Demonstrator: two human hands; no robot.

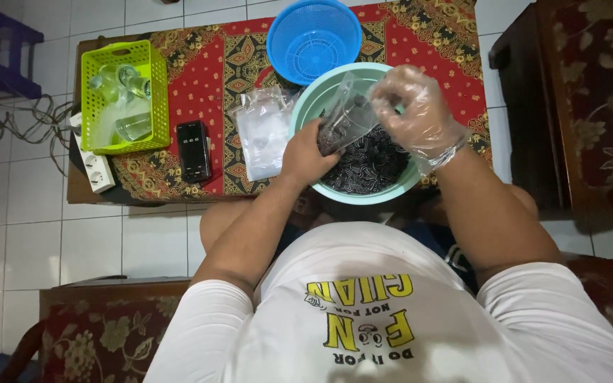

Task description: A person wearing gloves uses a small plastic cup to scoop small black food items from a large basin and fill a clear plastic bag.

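My left hand (308, 154) is bare and grips a small clear plastic bag (348, 119) partly filled with dark stuff, held over a mint-green bowl (311, 103). The bowl holds a heap of dark shreds (370, 167). My right hand (414, 112) wears a clear plastic glove and pinches at the mouth of the bag, fingers bunched. Whether it holds any shreds is hidden by the glove.
A blue plastic colander (313, 37) sits behind the bowl on a low table with a red patterned cloth (200, 78). A stack of empty clear bags (262, 135), a black phone (194, 150), a lime-green basket (123, 96) with clear items and a white power strip (94, 164) lie left. A dark cabinet (583, 99) stands right.
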